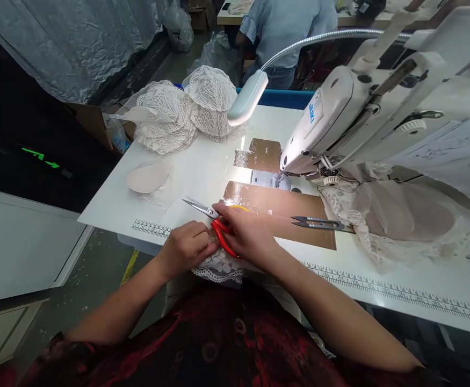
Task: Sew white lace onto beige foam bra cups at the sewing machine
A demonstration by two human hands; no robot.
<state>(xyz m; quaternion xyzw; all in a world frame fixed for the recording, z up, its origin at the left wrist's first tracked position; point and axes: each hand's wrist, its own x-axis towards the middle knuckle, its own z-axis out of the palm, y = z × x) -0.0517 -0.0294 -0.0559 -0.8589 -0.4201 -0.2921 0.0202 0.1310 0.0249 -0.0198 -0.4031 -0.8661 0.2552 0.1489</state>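
We note, beyond the left fingertips and to their left, a beige cup piece lying flat, with stacked lace pieces farther off. The left hand has its thumb and fingertips drawn close together at the upper edge of a scalloped lace piece; we cannot tell whether they pinch it. This lace lies just below both hands' fingers, at the table edge. The right hand is clamped on red-handled scissors, blades pointing leftward past the left fingertips. Right of those fingers lie thread snips, under the sewing machine. For sound handling, we advise holding the lace lightly taut, directing the points away from the left fingers, and closing the blades only with the scallops in sight.
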